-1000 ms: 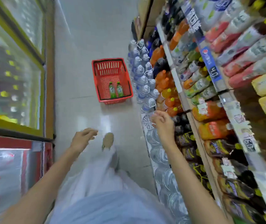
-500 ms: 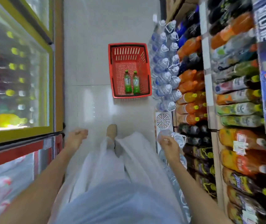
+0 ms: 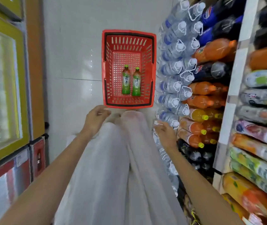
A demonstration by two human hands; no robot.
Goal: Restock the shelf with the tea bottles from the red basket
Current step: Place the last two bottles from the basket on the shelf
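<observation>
The red basket sits on the pale floor straight ahead of me. Two green tea bottles lie side by side in its near half, the left tea bottle and the right tea bottle, caps pointing away. My left hand hovers just short of the basket's near left corner, fingers loosely apart, holding nothing. My right hand is lower right, beside the stacked water bottles, fingers spread and empty. The shelf of drinks runs down the right side.
Packs of water bottles are stacked on the floor between the basket and the shelf. Orange and dark soda bottles fill the lower shelf. A glass-door cooler lines the left. My pale trousers fill the lower middle.
I have stepped closer, so the basket now lies just beyond my knees. My left hand reached forward toward its near edge. My right hand left the water bottles and opened.
</observation>
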